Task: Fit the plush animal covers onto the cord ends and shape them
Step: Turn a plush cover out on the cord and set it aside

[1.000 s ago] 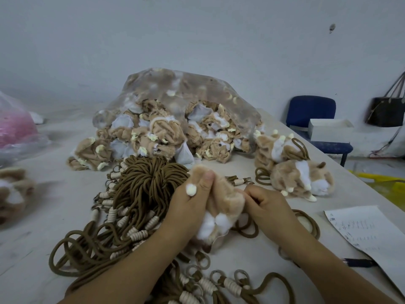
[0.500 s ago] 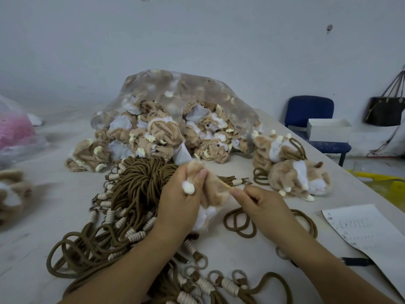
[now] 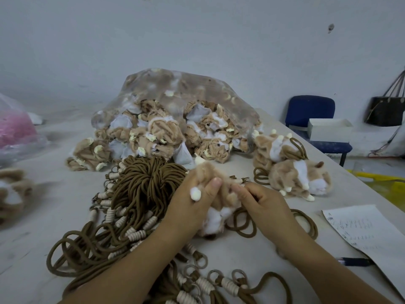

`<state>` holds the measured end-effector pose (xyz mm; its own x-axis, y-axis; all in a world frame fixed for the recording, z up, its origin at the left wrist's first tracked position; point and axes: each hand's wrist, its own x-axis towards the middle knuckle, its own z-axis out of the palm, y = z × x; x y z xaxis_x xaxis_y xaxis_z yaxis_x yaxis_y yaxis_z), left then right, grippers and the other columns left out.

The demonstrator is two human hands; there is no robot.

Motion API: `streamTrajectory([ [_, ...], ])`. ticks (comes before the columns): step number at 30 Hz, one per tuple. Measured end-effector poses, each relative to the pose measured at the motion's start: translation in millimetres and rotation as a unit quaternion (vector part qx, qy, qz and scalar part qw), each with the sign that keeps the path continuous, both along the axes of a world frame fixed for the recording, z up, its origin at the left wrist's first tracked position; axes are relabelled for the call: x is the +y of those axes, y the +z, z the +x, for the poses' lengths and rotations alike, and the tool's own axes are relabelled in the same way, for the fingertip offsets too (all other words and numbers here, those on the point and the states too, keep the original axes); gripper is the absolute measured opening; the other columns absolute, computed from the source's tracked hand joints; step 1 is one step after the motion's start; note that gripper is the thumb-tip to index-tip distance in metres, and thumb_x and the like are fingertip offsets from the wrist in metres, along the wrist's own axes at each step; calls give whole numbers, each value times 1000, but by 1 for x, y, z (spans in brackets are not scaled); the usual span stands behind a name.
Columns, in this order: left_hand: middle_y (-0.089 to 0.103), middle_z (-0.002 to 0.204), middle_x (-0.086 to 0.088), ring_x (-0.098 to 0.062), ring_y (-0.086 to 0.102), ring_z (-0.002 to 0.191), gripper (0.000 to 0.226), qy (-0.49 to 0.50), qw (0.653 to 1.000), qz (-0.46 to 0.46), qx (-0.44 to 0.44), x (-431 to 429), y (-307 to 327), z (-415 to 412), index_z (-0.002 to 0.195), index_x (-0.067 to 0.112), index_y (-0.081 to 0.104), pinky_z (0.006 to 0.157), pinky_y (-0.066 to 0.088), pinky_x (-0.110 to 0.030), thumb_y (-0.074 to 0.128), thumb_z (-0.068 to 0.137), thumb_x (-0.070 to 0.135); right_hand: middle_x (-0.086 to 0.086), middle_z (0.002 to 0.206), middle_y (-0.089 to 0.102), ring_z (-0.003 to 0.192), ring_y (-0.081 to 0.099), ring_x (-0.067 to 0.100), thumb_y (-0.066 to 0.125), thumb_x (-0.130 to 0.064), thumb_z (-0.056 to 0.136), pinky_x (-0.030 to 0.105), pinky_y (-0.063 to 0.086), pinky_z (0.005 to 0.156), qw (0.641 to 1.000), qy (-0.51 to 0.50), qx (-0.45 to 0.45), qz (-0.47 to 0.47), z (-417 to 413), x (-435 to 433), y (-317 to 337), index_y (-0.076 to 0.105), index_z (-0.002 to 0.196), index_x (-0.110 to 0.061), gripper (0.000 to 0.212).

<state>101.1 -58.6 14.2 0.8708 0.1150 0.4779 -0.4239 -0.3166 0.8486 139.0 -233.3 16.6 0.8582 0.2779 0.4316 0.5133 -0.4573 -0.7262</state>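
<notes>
A tan and white plush animal cover (image 3: pixel 215 212) is held upright over the table between both hands. My left hand (image 3: pixel 192 207) grips its left side, thumb across the fur beside a small white pompom. My right hand (image 3: pixel 260 205) has curled fingers pressed into the cover's upper right side. A brown cord (image 3: pixel 243 227) loops out from under the cover. Two finished plush animals (image 3: pixel 295 174) lie to the right. A big bundle of brown cords with white-wrapped ends and rings (image 3: pixel 140 194) lies to the left of my hands.
A clear plastic bag (image 3: pixel 175 99) spilling inside-out covers sits behind. A paper sheet (image 3: pixel 368 233) and a pen (image 3: pixel 355 262) lie at the right table edge. A blue chair (image 3: pixel 311 115) with a white box stands beyond. A pink-filled bag (image 3: pixel 15 128) is far left.
My right hand has moved left, from pulling a thin piece out beside the cover to pressing its fingers into the cover's top. The left hand keeps its grip.
</notes>
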Motion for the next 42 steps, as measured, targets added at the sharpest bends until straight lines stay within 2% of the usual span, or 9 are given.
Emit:
streamTrajectory([
  [4,68,108,14,6,61,100,36,13,996,-83,25,10,9,1,110,33,65,80,46,-9,52,85,55,-7,48,43,49,44,9,40,-68,78,29,36,51,996,-36,-58,-53,4,-7,0,40,54,-30,45],
  [9,70,84,-7,-12,66,80,37,0,992,-111,66,6,5,3,89,21,70,74,54,-30,55,83,53,-11,53,49,53,48,9,37,-70,78,22,32,48,993,-33,-88,-74,2,-4,-2,40,56,-34,43],
  [13,65,67,8,-3,59,66,22,23,994,-100,37,9,6,5,79,25,66,61,50,-20,54,94,36,-4,51,43,51,45,12,38,-67,82,31,36,50,991,-29,-102,-81,6,-9,-3,39,56,-30,45],
  [18,66,73,18,4,60,73,28,2,997,-70,18,8,6,2,80,36,65,68,47,-13,44,99,35,-2,53,44,53,45,16,35,-67,84,26,33,51,981,-33,-136,-136,10,-16,0,44,58,-22,53],
  [22,67,87,7,0,62,84,32,5,1000,-9,7,4,5,0,93,31,59,77,48,-17,35,88,50,-5,53,44,54,46,13,39,-64,84,24,33,50,988,-7,-119,-102,5,-11,2,41,56,-28,46],
  [27,62,85,11,4,59,81,24,27,998,52,-13,-3,3,0,91,37,53,71,42,-10,32,94,47,-13,53,51,50,46,3,41,-67,77,15,34,49,999,20,-48,-3,-3,5,-1,47,54,-34,41],
  [30,63,88,10,2,59,85,24,33,997,71,-24,-1,2,5,94,35,55,74,44,-12,34,96,46,-12,54,52,51,47,5,41,-68,77,18,35,49,999,16,-44,-10,0,3,-1,51,56,-35,40],
  [37,70,88,-1,-15,67,84,39,-1,994,-110,12,3,1,3,90,30,68,72,54,-22,45,85,61,-5,57,52,58,52,12,37,-65,84,19,33,50,988,-1,-117,-101,7,-8,-2,58,66,-22,51],
  [42,70,83,7,-2,65,78,29,49,992,-118,-3,2,4,1,86,33,68,67,51,-15,46,86,52,-5,54,47,55,48,12,32,-68,83,28,37,53,990,-14,-93,-109,5,-7,-4,46,61,-26,49],
])
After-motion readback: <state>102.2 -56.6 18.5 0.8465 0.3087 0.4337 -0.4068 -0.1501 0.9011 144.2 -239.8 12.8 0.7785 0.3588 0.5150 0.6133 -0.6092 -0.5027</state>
